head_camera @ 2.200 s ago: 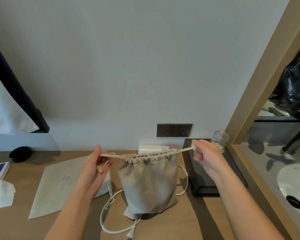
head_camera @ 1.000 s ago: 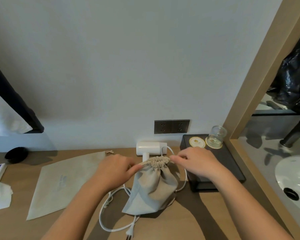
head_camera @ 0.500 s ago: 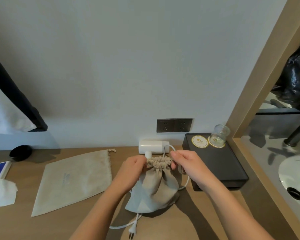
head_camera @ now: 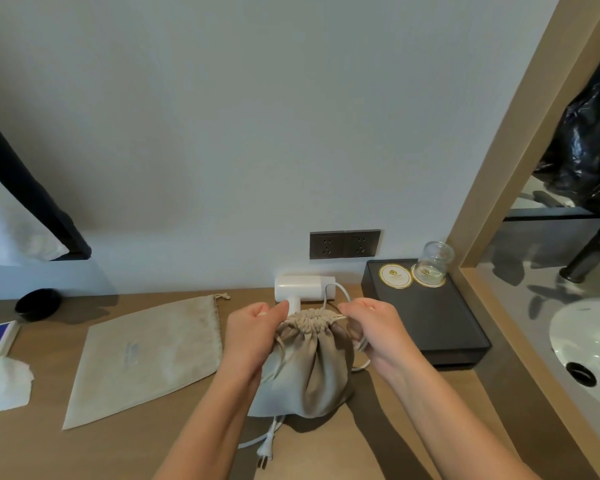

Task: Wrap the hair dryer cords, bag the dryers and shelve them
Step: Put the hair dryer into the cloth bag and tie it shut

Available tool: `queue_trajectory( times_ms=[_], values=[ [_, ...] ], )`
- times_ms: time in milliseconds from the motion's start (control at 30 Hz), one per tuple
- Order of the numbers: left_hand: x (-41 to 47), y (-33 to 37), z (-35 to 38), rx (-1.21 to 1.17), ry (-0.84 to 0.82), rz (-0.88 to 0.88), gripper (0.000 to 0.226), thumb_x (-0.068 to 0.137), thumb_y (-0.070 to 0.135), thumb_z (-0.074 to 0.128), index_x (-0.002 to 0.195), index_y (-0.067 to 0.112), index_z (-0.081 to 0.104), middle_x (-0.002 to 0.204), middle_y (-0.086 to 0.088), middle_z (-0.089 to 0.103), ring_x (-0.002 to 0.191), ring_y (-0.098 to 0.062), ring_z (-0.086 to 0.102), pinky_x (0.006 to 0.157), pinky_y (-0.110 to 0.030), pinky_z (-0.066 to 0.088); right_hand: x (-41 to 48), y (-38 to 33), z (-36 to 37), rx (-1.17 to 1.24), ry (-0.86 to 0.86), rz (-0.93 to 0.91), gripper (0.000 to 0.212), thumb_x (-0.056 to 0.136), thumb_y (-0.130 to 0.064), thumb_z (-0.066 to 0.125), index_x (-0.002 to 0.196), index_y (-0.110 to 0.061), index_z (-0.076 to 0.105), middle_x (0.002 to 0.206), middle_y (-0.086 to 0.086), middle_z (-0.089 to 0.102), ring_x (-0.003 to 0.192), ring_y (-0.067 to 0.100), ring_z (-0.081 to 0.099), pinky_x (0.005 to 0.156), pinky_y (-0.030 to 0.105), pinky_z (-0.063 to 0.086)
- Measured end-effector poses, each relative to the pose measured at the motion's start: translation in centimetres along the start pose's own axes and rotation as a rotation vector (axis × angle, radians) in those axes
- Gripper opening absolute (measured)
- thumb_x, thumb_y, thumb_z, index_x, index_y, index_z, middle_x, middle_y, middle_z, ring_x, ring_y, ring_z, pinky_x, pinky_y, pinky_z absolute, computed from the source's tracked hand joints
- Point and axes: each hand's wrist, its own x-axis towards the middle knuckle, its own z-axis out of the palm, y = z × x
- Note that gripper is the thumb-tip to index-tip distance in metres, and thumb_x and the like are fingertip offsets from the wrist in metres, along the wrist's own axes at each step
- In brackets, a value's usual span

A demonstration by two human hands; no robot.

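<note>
Nearest me, a white plug and a length of cord poke out from under a grey bag standing on the tabletop. The bag bulges, so I'd judge a dryer is inside, though the cloth hides what it holds. Its neck is gathered tight. The left hand and right hand sit on either side of the neck, each with a narrow grip pinching a drawstring end, so the closing looks nearly finished. To the left a second bag lies flat and seems empty. Just behind the hands a white dryer lies bare against the wall. Its cord loops off to the right and is not wound, and the plug in front seems to belong to it. Further right, a black tray carries a glass on one coaster and a bare coaster beside it, below the wall socket. By my reckoning one dryer is bagged. The other still needs wrapping and bagging, and nothing has been shelved.
</note>
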Motion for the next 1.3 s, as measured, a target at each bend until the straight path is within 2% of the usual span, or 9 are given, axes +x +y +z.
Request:
queue_trajectory(
  times_ms=[233, 400, 500, 600, 700, 800, 900, 1000, 1300],
  values=[
    [-0.4, 0.3, -0.2, 0.163, -0.005, 0.102, 0.057, 0.084, 0.021, 0.066, 0.045, 0.024, 0.026, 0.045, 0.008, 0.024, 0.049, -0.012, 0.021, 0.052, -0.028, 0.021, -0.3, -0.2, -0.8, -0.092, -0.001, -0.060, 0.033, 0.090, -0.015, 0.061, 0.064, -0.010, 0.041, 0.054, 0.001, 0.025, 0.054, 0.016, 0.025, 0.060, 0.032, 0.022],
    [-1.1, 1.1, -0.5, 0.592, -0.010, 0.506, 0.056, 0.093, 0.034, 0.056, 0.050, 0.021, 0.024, 0.044, 0.005, 0.025, 0.047, -0.011, 0.026, 0.051, -0.032, 0.022, -1.0, -1.0, -2.0, -0.295, -0.111, -0.177, 0.049, 0.099, -0.030, 0.051, 0.056, -0.014, 0.034, 0.055, -0.002, 0.030, 0.056, 0.014, 0.031, 0.065, 0.033, 0.026],
    [-0.9, 1.2, -1.0, 0.744, 0.012, 0.775, 0.050, 0.093, 0.042, 0.047, 0.052, 0.029, 0.022, 0.056, 0.012, 0.034, 0.060, -0.010, 0.036, 0.056, -0.029, 0.027, -1.2, -1.5, -2.8, -0.478, -0.219, -0.254, 0.051, 0.100, -0.030, 0.050, 0.052, -0.014, 0.044, 0.061, -0.007, 0.046, 0.063, 0.011, 0.046, 0.071, 0.029, 0.035],
    [-0.6, 1.4, -1.4, 0.899, 0.059, 0.853, 0.042, 0.090, 0.049, 0.040, 0.051, 0.031, 0.036, 0.079, 0.017, 0.053, 0.079, -0.013, 0.043, 0.068, -0.033, 0.028, -1.2, -2.1, -3.3, -0.674, -0.263, -0.284, 0.045, 0.097, -0.033, 0.054, 0.054, -0.024, 0.065, 0.081, -0.010, 0.062, 0.075, 0.005, 0.059, 0.083, 0.030, 0.044],
    [-0.5, 1.8, -1.4, 0.963, 0.005, 0.856, 0.043, 0.090, 0.048, 0.039, 0.051, 0.031, 0.031, 0.066, 0.014, 0.047, 0.072, -0.012, 0.043, 0.067, -0.033, 0.026, -1.6, -3.3, -3.5, -0.751, -0.344, -0.242, 0.034, 0.097, -0.032, 0.055, 0.072, -0.020, 0.075, 0.068, -0.008, 0.063, 0.063, 0.011, 0.054, 0.072, 0.029, 0.044],
    [-0.7, 1.6, -0.9, 0.758, -0.059, 0.708, 0.054, 0.093, 0.038, 0.051, 0.049, 0.024, 0.023, 0.044, 0.005, 0.026, 0.047, -0.011, 0.030, 0.054, -0.033, 0.026, -1.8, -3.4, -2.3, -0.536, -0.388, -0.119, 0.034, 0.099, -0.019, 0.048, 0.069, -0.007, 0.060, 0.060, 0.000, 0.058, 0.060, 0.015, 0.057, 0.073, 0.030, 0.050],
    [-0.8, 1.1, -0.4, 0.559, -0.026, 0.488, 0.058, 0.091, 0.029, 0.059, 0.045, 0.021, 0.024, 0.040, 0.004, 0.025, 0.044, -0.012, 0.025, 0.049, -0.030, 0.024, -1.8, -2.4, -0.6, -0.384, -0.213, -0.040, 0.042, 0.097, -0.029, 0.050, 0.059, -0.019, 0.039, 0.052, -0.005, 0.034, 0.046, 0.011, 0.032, 0.049, 0.023, 0.033],
    [-0.1, 0.3, -0.9, 0.453, 0.049, 0.344, 0.056, 0.089, 0.018, 0.060, 0.047, 0.021, 0.023, 0.038, 0.006, 0.022, 0.042, -0.010, 0.024, 0.043, -0.024, 0.020, -1.7, -1.0, 0.0, -0.277, -0.058, -0.040, 0.051, 0.094, -0.033, 0.059, 0.052, -0.022, 0.033, 0.046, -0.006, 0.027, 0.042, 0.012, 0.023, 0.044, 0.024, 0.019],
    [-0.3, -0.1, -2.1, 0.372, -0.013, 0.351, 0.052, 0.092, 0.020, 0.059, 0.051, 0.020, 0.027, 0.042, 0.010, 0.022, 0.044, -0.007, 0.023, 0.044, -0.020, 0.021, -2.1, -0.9, 0.1, -0.141, -0.102, -0.013, 0.047, 0.098, -0.026, 0.054, 0.056, -0.020, 0.035, 0.049, -0.004, 0.027, 0.044, 0.012, 0.024, 0.045, 0.022, 0.023]
  ],
)
